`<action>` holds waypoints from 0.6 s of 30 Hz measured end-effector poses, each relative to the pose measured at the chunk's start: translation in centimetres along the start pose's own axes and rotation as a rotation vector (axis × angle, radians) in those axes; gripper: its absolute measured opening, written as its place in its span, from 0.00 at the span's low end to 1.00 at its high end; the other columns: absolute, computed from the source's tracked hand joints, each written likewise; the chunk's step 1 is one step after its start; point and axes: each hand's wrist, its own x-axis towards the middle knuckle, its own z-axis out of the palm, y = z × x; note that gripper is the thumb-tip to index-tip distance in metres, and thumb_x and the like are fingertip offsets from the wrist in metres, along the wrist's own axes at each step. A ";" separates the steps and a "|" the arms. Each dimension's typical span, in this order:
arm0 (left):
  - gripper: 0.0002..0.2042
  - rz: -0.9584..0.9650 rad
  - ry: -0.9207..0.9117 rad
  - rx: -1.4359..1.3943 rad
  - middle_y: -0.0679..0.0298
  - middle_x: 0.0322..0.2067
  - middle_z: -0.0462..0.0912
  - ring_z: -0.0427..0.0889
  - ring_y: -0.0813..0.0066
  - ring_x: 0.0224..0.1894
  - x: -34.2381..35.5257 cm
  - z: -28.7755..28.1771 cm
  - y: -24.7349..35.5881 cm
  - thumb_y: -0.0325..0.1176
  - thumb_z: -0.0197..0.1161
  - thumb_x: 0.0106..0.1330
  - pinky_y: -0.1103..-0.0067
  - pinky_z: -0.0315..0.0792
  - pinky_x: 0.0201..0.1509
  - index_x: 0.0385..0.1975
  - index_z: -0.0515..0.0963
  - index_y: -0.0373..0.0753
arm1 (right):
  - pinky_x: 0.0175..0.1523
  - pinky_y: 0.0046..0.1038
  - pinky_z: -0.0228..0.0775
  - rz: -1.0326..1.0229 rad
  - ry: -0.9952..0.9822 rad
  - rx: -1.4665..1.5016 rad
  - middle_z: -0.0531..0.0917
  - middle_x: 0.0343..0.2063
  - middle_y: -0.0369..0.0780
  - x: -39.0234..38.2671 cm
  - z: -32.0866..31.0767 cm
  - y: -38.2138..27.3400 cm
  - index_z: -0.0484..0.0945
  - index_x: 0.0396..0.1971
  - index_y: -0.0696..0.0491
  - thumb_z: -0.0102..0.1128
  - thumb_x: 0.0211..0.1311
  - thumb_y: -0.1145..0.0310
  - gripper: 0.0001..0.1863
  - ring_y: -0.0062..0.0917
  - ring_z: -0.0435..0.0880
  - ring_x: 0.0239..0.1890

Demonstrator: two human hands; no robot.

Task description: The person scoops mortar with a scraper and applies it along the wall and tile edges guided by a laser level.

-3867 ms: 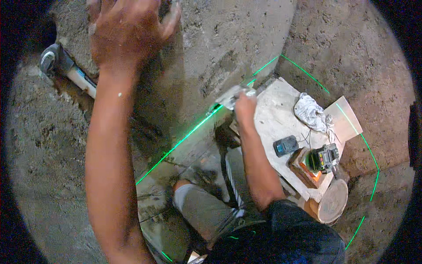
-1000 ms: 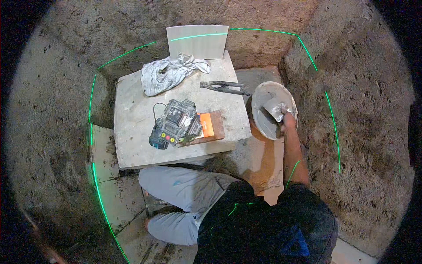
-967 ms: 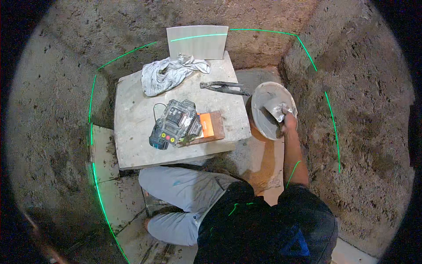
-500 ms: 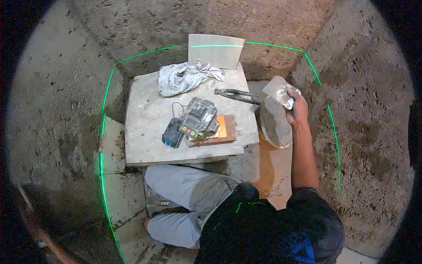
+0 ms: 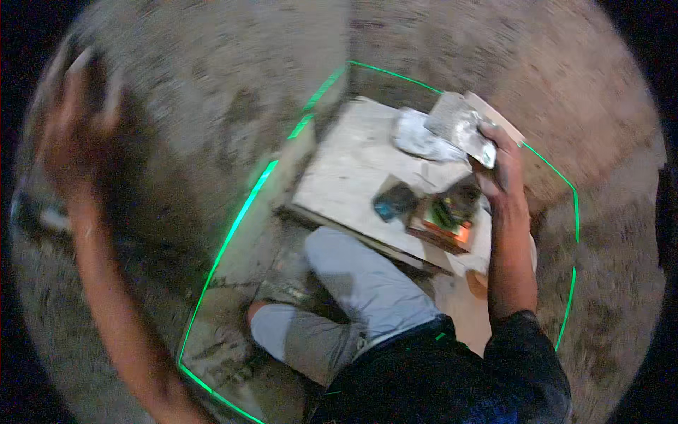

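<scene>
My right hand grips a flat, pale scraper-like tool with a white-smeared grip, holding it up over the far right part of the board-topped table. Behind it lies a crumpled white cloth. My left hand is raised at the far left near the wall, blurred, its fingers apart and nothing visible in them. On the table, a dark laser level sits on a reddish brick, next to a black box-like piece.
A pale tile leans at the table's far edge, partly behind the tool. Rough concrete walls close in around me, crossed by a green laser line. Something blurred and pale is beside my left forearm.
My view has swung left, so the table appears turned and further right. My left hand has come into view. My right hand and its tool now appear in front of the cloth and tile.
</scene>
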 end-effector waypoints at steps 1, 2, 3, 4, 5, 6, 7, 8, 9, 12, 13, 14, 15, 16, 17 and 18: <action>0.24 -0.023 0.002 -0.006 0.58 0.58 0.76 0.73 0.54 0.61 0.0 -0.5 0.2 0.47 0.66 0.60 0.62 0.66 0.65 0.55 0.76 0.50 | 0.52 0.31 0.80 0.044 -0.069 0.082 0.84 0.41 0.45 0.6 1.9 1.4 0.76 0.47 0.63 0.58 0.65 0.69 0.15 0.29 0.86 0.42; 0.23 -0.020 -0.002 -0.057 0.60 0.58 0.76 0.72 0.55 0.62 0.0 -1.0 0.6 0.48 0.67 0.59 0.61 0.64 0.67 0.54 0.76 0.50 | 0.53 0.32 0.80 0.093 -0.088 0.095 0.84 0.42 0.45 0.9 3.6 3.2 0.75 0.48 0.63 0.58 0.64 0.69 0.16 0.30 0.86 0.42; 0.23 -0.018 -0.006 -0.108 0.61 0.58 0.76 0.72 0.57 0.63 0.2 -1.5 0.6 0.49 0.67 0.57 0.60 0.62 0.68 0.53 0.76 0.50 | 0.54 0.33 0.80 0.117 -0.074 0.101 0.84 0.42 0.46 1.3 5.1 4.9 0.75 0.49 0.63 0.58 0.64 0.69 0.17 0.31 0.86 0.42; 0.22 -0.090 -0.040 -0.062 0.57 0.59 0.74 0.68 0.55 0.65 0.0 -1.9 1.5 0.41 0.70 0.53 0.58 0.56 0.72 0.48 0.77 0.44 | 0.56 0.35 0.78 0.157 0.007 0.064 0.84 0.41 0.45 1.9 6.8 6.9 0.75 0.49 0.63 0.60 0.63 0.69 0.18 0.32 0.85 0.42; 0.21 -0.132 -0.057 -0.033 0.55 0.59 0.73 0.66 0.54 0.67 0.0 -2.3 1.8 0.38 0.71 0.51 0.57 0.52 0.74 0.46 0.77 0.41 | 0.53 0.33 0.79 0.188 0.012 0.040 0.84 0.40 0.41 1.7 8.0 8.8 0.77 0.47 0.58 0.61 0.61 0.69 0.15 0.29 0.85 0.42; 0.21 -0.174 -0.075 -0.003 0.52 0.59 0.72 0.64 0.53 0.68 -0.2 -2.5 2.2 0.34 0.73 0.49 0.56 0.49 0.76 0.44 0.77 0.37 | 0.48 0.29 0.77 0.251 -0.042 0.022 0.83 0.37 0.36 1.6 9.2 10.6 0.79 0.44 0.52 0.61 0.59 0.68 0.12 0.25 0.84 0.39; 0.21 -0.149 -0.006 -0.051 0.52 0.59 0.72 0.64 0.53 0.68 -0.1 -2.7 2.1 0.34 0.73 0.49 0.55 0.50 0.76 0.43 0.77 0.38 | 0.44 0.27 0.75 0.271 -0.034 -0.028 0.83 0.34 0.32 0.8 10.4 12.8 0.79 0.41 0.48 0.61 0.58 0.68 0.10 0.22 0.83 0.36; 0.20 -0.136 0.021 -0.067 0.52 0.59 0.72 0.64 0.53 0.68 0.0 -2.8 2.0 0.34 0.73 0.49 0.55 0.50 0.76 0.43 0.77 0.38 | 0.45 0.30 0.75 0.265 -0.118 0.046 0.83 0.34 0.33 0.8 11.8 15.2 0.79 0.41 0.50 0.61 0.57 0.68 0.11 0.23 0.83 0.36; 0.20 -0.122 0.049 -0.083 0.52 0.59 0.72 0.65 0.53 0.68 0.0 -2.7 1.8 0.34 0.73 0.49 0.55 0.50 0.76 0.43 0.77 0.38 | 0.46 0.31 0.75 0.329 -0.085 0.078 0.83 0.34 0.34 0.8 13.2 17.3 0.79 0.42 0.52 0.60 0.58 0.69 0.12 0.24 0.83 0.36; 0.20 -0.105 0.069 -0.097 0.53 0.58 0.73 0.66 0.53 0.67 -0.1 -2.5 1.5 0.34 0.73 0.48 0.55 0.50 0.76 0.42 0.77 0.39 | 0.43 0.33 0.77 0.354 -0.086 -0.018 0.84 0.35 0.39 0.8 16.2 22.7 0.79 0.42 0.56 0.58 0.59 0.70 0.12 0.27 0.85 0.36; 0.20 -0.102 0.072 -0.098 0.53 0.57 0.73 0.66 0.53 0.66 -0.2 -2.4 1.4 0.34 0.73 0.48 0.55 0.51 0.76 0.42 0.77 0.39 | 0.42 0.33 0.78 0.395 0.000 -0.119 0.84 0.35 0.39 1.0 17.0 24.0 0.79 0.41 0.57 0.58 0.60 0.70 0.11 0.27 0.85 0.37; 0.20 -0.106 0.068 -0.098 0.53 0.57 0.73 0.66 0.53 0.66 -0.3 -2.3 1.5 0.34 0.73 0.48 0.55 0.51 0.75 0.42 0.77 0.39 | 0.42 0.33 0.78 0.375 -0.071 -0.108 0.84 0.35 0.39 0.9 17.4 25.2 0.79 0.41 0.57 0.58 0.60 0.70 0.11 0.27 0.85 0.37; 0.20 -0.098 0.072 -0.091 0.53 0.57 0.73 0.66 0.54 0.66 -0.4 -2.3 1.4 0.34 0.73 0.48 0.55 0.51 0.75 0.42 0.77 0.39 | 0.42 0.33 0.77 0.373 -0.042 -0.158 0.84 0.34 0.40 0.7 17.7 26.3 0.79 0.39 0.57 0.59 0.60 0.70 0.10 0.26 0.85 0.36; 0.20 -0.091 0.077 -0.083 0.53 0.57 0.74 0.66 0.54 0.66 -0.4 -2.2 1.3 0.34 0.73 0.47 0.55 0.51 0.75 0.42 0.77 0.39 | 0.41 0.32 0.77 0.360 -0.029 -0.196 0.84 0.33 0.40 0.6 18.1 27.2 0.80 0.37 0.58 0.59 0.60 0.70 0.09 0.26 0.84 0.36; 0.20 -0.083 0.081 -0.075 0.53 0.57 0.74 0.66 0.54 0.66 -0.4 -2.1 1.2 0.35 0.73 0.47 0.55 0.51 0.75 0.41 0.77 0.39 | 0.41 0.32 0.77 0.378 -0.019 -0.207 0.84 0.33 0.40 0.9 18.7 28.1 0.80 0.37 0.58 0.59 0.60 0.70 0.09 0.26 0.84 0.36; 0.20 -0.081 0.093 -0.074 0.54 0.57 0.74 0.66 0.54 0.66 -0.4 -2.0 1.2 0.35 0.73 0.48 0.56 0.52 0.75 0.42 0.77 0.39 | 0.41 0.30 0.76 0.248 -0.012 -0.246 0.84 0.31 0.40 1.1 19.5 29.1 0.80 0.36 0.58 0.58 0.60 0.70 0.08 0.25 0.83 0.36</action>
